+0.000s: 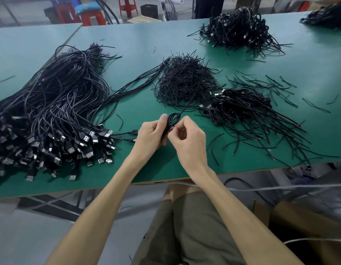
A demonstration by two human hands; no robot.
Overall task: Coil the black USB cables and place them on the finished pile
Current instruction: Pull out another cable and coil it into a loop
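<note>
1. My left hand (152,134), frame centre: fingers curled round the coiled cable (172,119), thumb up beside its loop.
2. My right hand (188,139): fingertips pinching the same coil from the right; its loose tail runs up toward the heap of short strands (185,83).
3. Uncoiled cables (51,111), left: large heap on the green table (127,44), plugs toward the near edge.
4. Finished pile (242,106), right of centre: coiled cables.
5. Cardboard box (299,222), lower right: interior dark, contents not discernible.
</note>
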